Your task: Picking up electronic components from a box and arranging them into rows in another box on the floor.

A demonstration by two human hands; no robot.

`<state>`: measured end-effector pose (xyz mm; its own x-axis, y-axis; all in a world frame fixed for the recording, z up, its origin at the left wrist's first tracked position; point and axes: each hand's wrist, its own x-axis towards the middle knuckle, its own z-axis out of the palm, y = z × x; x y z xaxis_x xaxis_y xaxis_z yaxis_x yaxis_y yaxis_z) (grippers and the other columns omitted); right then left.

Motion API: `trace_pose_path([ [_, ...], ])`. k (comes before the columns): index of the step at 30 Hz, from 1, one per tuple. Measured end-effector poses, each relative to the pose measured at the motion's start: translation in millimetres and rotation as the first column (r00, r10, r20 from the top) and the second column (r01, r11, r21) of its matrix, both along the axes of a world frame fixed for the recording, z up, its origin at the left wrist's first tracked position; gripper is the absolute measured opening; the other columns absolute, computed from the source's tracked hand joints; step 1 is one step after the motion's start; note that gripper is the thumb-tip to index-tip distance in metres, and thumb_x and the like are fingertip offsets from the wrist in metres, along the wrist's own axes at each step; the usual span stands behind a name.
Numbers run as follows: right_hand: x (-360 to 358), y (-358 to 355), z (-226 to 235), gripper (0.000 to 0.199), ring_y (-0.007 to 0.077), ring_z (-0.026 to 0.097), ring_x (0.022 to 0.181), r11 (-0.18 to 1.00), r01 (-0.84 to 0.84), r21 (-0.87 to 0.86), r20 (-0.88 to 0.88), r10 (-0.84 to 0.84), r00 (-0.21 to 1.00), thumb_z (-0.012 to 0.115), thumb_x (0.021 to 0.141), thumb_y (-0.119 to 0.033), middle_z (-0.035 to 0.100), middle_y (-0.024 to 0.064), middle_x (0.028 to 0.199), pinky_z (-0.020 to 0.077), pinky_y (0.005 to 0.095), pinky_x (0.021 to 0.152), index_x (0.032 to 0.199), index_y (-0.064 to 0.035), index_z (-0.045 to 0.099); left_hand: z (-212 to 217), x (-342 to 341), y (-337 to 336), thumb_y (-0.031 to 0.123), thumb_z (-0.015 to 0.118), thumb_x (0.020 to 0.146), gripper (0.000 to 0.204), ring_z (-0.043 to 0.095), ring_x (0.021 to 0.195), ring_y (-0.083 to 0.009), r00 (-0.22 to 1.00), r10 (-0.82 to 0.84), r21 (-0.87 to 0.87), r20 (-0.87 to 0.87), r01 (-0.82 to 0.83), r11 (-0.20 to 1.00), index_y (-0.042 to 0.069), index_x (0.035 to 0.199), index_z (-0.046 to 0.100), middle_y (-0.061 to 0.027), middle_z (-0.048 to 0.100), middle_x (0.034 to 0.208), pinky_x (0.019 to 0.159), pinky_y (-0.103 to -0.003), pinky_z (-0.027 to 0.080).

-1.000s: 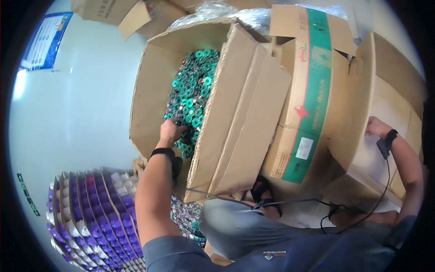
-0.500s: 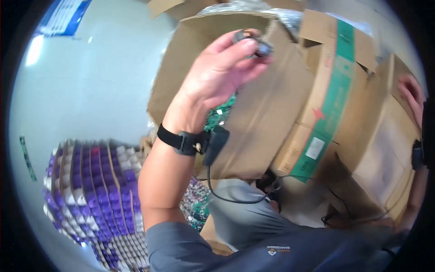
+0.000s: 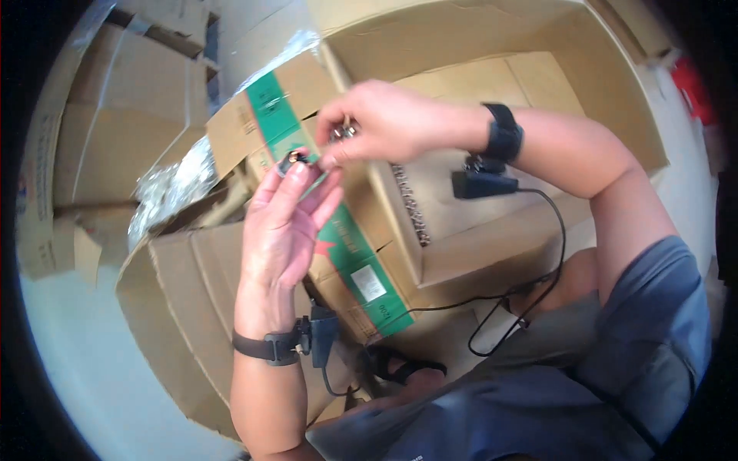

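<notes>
My left hand (image 3: 286, 219) is raised over the green-taped carton (image 3: 369, 283), its thumb and fingers closed on a small dark round part (image 3: 290, 161) with a copper-coloured middle. Its exact kind is too small to tell. Close against it, at the fingertips, is my right hand (image 3: 388, 119). Several small shiny metal pieces (image 3: 344, 132) are gathered in the curled fingers of that hand. Whether the right thumb and forefinger also touch the dark part is blurred.
At the right stands a large open cardboard box (image 3: 492, 257), with a row of small metal pieces (image 3: 411, 206) along its inner left side. Another open box (image 3: 184, 307) is at lower left. Crumpled clear plastic (image 3: 181, 177) and stacked cartons (image 3: 127, 115) lie beyond. Cables hang from both wrist straps.
The view has swung to the right. My right hand has come from the far right box to meet my left hand, and now holds small metal pieces. The left hand keeps the dark part.
</notes>
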<state>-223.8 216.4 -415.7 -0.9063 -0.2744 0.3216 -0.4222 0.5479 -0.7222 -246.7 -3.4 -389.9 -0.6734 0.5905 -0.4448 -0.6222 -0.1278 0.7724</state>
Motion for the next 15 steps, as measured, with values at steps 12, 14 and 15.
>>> trace_pose_path([
  [12,-78,114,-191,0.029,0.0148,0.066,0.078,0.879,0.477,0.002,0.656,-0.361,0.663,0.075,0.075,-0.02,0.068,0.0099,0.087,0.0542,0.0285,0.067,0.096,-0.0016,0.066,-46,22,54,0.015,0.06,0.094,0.031,0.064,0.099,-0.0196,0.999,-0.048,-0.018,0.004,0.048,0.999,0.003,0.122,0.053,-0.0159,0.062,0.114,0.086,-0.028,0.055],
  [14,-88,98,-213,0.024,0.0215,0.067,0.079,0.881,0.444,0.166,0.531,-0.459,0.712,0.072,0.073,-0.018,0.069,0.0121,0.087,0.0544,0.033,0.071,0.091,-0.0026,0.068,-55,27,59,0.012,0.06,0.093,0.032,0.065,0.097,-0.0196,0.999,-0.039,-0.04,0.013,0.04,0.998,0.002,0.123,0.054,-0.0153,0.063,0.111,0.083,-0.028,0.057],
  [15,-95,91,-222,0.021,0.0282,0.067,0.08,0.844,0.42,0.333,0.381,-0.528,0.759,0.069,0.071,-0.017,0.069,0.0144,0.088,0.0545,0.0375,0.075,0.087,-0.0037,0.07,-58,31,61,0.011,0.06,0.093,0.033,0.065,0.096,-0.0197,0.999,-0.04,-0.087,0.007,0.041,0.995,0.002,0.124,0.053,-0.0153,0.063,0.111,0.082,-0.028,0.057],
])
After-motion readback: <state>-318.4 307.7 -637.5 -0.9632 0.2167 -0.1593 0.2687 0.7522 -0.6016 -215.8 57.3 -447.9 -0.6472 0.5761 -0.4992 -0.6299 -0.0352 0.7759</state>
